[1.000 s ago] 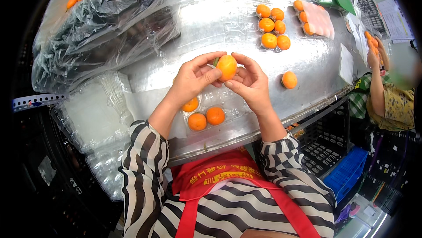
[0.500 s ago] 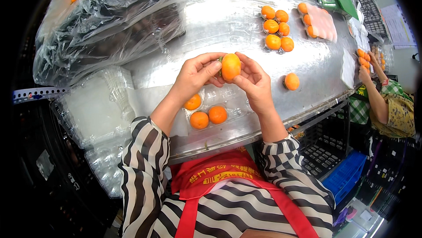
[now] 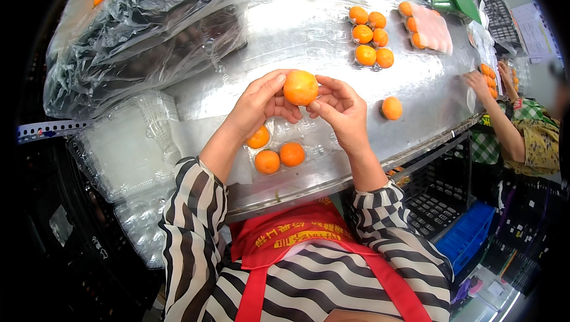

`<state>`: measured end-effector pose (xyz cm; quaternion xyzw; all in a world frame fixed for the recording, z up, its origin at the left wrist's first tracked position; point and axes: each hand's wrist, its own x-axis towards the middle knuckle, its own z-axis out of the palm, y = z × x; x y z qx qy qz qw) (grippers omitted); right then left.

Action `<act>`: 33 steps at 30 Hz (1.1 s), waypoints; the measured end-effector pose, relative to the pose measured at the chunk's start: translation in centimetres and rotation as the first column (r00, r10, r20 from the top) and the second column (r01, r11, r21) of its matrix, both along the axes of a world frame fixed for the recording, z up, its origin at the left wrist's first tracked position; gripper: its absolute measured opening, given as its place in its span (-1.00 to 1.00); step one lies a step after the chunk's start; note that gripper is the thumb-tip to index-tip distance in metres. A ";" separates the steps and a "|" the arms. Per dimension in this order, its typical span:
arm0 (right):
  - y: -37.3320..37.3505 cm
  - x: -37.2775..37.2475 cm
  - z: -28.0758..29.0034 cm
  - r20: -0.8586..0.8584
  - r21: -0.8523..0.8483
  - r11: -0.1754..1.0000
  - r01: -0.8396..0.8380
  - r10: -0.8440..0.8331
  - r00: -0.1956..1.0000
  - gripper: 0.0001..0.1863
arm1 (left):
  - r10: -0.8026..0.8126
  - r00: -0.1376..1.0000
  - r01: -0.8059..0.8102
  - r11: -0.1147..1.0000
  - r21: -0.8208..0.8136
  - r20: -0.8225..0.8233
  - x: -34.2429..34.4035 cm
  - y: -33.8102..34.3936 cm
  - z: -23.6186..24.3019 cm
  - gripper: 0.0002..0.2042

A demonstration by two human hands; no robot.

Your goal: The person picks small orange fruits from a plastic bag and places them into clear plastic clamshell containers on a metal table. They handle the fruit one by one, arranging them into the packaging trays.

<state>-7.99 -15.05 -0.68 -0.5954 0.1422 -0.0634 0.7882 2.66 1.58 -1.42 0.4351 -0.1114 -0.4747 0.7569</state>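
Note:
An orange persimmon (image 3: pixel 300 88) is held up between my two hands, its smooth round face showing. My left hand (image 3: pixel 259 103) closes on it from the left, with the thumb along its side and curled fingers below. On the other side, the fingers and thumb of my right hand (image 3: pixel 343 109) grip its right edge. Beneath my hands lies a clear plastic tray (image 3: pixel 323 139) with three persimmons visible in its near left part; my hands hide its far part. A single loose persimmon (image 3: pixel 392 108) rests on the metal table to the right.
A filled tray of persimmons (image 3: pixel 364 56) stands farther back, beside another under a pink sheet (image 3: pixel 432 30). Stacked clear trays (image 3: pixel 127 144) are at left, near a large plastic bag (image 3: pixel 142 37). A co-worker's arms (image 3: pixel 504 123) handle fruit at right. The metal table edge (image 3: pixel 332 185) runs before me.
The persimmon has turned in my hands from edge-on to face-on and shifted slightly left. At right, the co-worker's near hand has moved left, away from the fruit.

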 end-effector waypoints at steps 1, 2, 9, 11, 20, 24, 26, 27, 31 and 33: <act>0.0 0.0 0.1 -0.011 -0.018 1.000 0.005 -0.005 1.000 -0.50 | -0.005 1.000 0.005 1.000 0.006 -0.007 0.1 0.1 -0.1 -0.55; 0.0 0.1 0.3 -0.023 -0.021 1.000 0.006 -0.006 1.000 -0.51 | -0.010 1.000 0.010 1.000 0.012 -0.007 0.1 0.2 0.0 -0.55; 0.0 0.5 1.0 -0.009 0.034 0.999 -0.020 0.020 1.000 -0.42 | -0.016 1.000 0.017 0.995 0.095 -0.016 0.0 0.1 0.7 -0.55; 0.1 0.6 1.5 0.001 0.015 0.998 -0.056 0.056 0.998 -0.36 | -0.024 1.000 0.025 0.991 0.134 -0.012 -0.1 0.1 0.8 -0.53; -0.2 0.0 4.3 -0.092 -0.115 0.966 -0.232 0.222 0.971 -0.32 | -0.093 0.996 0.092 0.960 0.264 -0.007 -0.7 -0.3 1.9 -0.47; -0.8 -0.5 4.6 -0.066 -0.018 0.981 -0.194 0.192 0.979 -0.38 | -0.159 0.987 0.152 0.952 0.264 0.005 -0.4 -0.3 3.1 -0.49; -1.6 -1.3 4.6 -0.048 0.078 0.988 -0.130 0.134 0.990 -0.42 | -0.166 0.984 0.140 0.949 0.284 0.070 -0.3 0.0 3.9 -0.52; -2.4 -1.8 4.8 -0.055 0.091 0.990 -0.105 0.111 0.992 -0.42 | -0.147 0.980 0.101 0.948 0.302 0.134 -0.1 0.0 4.6 -0.54; -4.4 -3.0 5.8 -0.050 0.065 0.997 -0.040 0.043 0.998 -0.42 | -0.061 0.953 -0.053 0.930 0.363 0.295 0.9 1.7 6.1 -0.62; -5.1 -3.7 5.8 -0.021 0.045 0.999 0.001 0.000 1.000 -0.43 | -0.039 0.952 -0.074 0.933 0.353 0.303 0.3 2.2 6.9 -0.63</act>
